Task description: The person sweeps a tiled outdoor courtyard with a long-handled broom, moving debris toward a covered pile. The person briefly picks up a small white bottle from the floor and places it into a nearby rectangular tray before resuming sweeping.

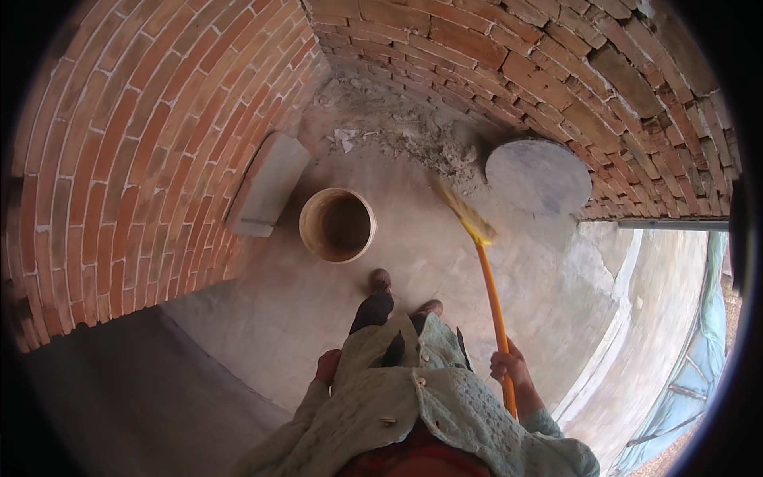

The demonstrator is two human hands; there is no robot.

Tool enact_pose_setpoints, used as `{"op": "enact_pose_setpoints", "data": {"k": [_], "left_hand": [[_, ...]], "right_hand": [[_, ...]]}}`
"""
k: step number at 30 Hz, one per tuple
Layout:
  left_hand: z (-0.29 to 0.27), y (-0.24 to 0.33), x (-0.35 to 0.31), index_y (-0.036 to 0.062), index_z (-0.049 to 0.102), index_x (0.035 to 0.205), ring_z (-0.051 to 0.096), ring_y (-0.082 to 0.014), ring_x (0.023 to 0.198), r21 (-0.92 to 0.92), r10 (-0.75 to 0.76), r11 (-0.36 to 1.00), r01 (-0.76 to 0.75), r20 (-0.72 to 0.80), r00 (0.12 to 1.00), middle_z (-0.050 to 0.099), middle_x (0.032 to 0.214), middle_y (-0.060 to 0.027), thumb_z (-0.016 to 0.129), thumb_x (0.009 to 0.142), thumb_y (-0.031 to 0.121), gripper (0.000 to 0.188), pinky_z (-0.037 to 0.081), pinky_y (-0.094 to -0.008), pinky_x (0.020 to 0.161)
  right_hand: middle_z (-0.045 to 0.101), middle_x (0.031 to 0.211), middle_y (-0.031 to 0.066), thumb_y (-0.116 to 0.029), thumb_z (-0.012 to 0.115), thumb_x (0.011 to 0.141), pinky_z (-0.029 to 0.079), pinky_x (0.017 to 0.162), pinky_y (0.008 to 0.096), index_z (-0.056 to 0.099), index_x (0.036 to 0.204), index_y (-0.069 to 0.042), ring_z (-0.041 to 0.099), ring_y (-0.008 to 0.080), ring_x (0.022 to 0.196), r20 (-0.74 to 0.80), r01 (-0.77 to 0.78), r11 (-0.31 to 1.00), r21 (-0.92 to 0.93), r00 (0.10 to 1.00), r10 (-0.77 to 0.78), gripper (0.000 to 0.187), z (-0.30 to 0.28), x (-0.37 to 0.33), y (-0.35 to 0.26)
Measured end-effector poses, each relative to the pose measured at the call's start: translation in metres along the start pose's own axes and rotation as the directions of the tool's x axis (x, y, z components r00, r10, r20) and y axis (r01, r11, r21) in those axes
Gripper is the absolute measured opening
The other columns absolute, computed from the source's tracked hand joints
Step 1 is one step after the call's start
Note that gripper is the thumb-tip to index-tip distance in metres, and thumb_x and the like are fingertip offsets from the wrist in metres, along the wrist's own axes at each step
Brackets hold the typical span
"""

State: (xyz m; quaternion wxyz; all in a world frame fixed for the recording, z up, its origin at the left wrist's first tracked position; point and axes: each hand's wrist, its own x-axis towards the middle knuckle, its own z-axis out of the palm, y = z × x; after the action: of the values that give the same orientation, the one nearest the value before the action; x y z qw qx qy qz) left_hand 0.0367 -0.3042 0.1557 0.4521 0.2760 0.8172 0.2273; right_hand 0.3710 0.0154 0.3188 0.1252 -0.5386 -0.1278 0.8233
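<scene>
My right hand (511, 366) is wrapped round the orange handle of a broom (493, 290). The broom slants away from me, and its yellowish bristles, a little blurred, meet the floor near a heap of grey dirt and rubble (445, 147). Down by my left thigh, against the hem of my light green jacket, hangs my left hand (327, 366). It looks closed, and whatever may be inside it is hidden. A pale round bucket (338, 225), dark inside, stands ahead of my feet, out of reach of both hands.
Brick walls rise at the left (151, 151) and the far right (548, 67), meeting in a corner. A grey slab (276, 179) leans by the left wall. A round grey disc (539, 176) lies by the right wall. Blue-green sheeting (687, 374) hangs at the right edge.
</scene>
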Motion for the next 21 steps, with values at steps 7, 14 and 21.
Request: {"op": "enact_pose_setpoints", "data": {"k": [7, 14, 21], "left_hand": [[-0.003, -0.012, 0.008, 0.0047, 0.055, 0.086, 0.052, -0.0293, 0.086, 0.263, 0.010, 0.964, -0.048, 0.145, 0.989, 0.056, 0.092, -0.0133, 0.042, 0.078, 0.021, 0.022, 0.043, -0.0360, 0.074], [-0.023, 0.016, -0.001, 0.0064, 0.054, 0.082, 0.056, -0.0187, 0.078, -0.251, -0.347, 0.895, 0.369, 0.127, 0.929, 0.056, 0.081, -0.0071, 0.046, 0.077, 0.019, 0.016, 0.046, -0.0332, 0.066], [-0.034, 0.013, 0.011, 0.0060, 0.049, 0.093, 0.055, -0.0160, 0.076, -0.516, -0.466, 0.704, 0.488, 0.183, 0.866, 0.054, 0.084, -0.0048, 0.049, 0.075, 0.023, 0.025, 0.047, -0.0309, 0.061]], "right_hand": [[0.033, 0.046, -0.0024, -0.020, 0.040, 0.081, 0.031, 0.032, 0.0176, 0.036, 0.057, -0.008, 0.034, 0.0068, 0.036, 0.079, -0.221, 0.813, 0.538, 0.974, 0.213, 0.027, -0.100, 0.083, 0.027], [0.033, 0.047, -0.0015, -0.010, 0.044, 0.077, 0.031, 0.034, 0.0179, 0.035, 0.060, -0.008, 0.035, 0.0078, 0.037, 0.418, -0.268, 0.867, 0.421, 0.905, 0.077, 0.020, 0.029, 0.235, 0.010], [0.035, 0.048, -0.0014, -0.005, 0.043, 0.077, 0.028, 0.030, 0.0178, 0.040, 0.079, -0.006, 0.033, 0.0060, 0.036, 0.328, -0.167, 0.964, 0.209, 0.940, 0.092, 0.004, 0.027, 0.189, -0.027]]}}
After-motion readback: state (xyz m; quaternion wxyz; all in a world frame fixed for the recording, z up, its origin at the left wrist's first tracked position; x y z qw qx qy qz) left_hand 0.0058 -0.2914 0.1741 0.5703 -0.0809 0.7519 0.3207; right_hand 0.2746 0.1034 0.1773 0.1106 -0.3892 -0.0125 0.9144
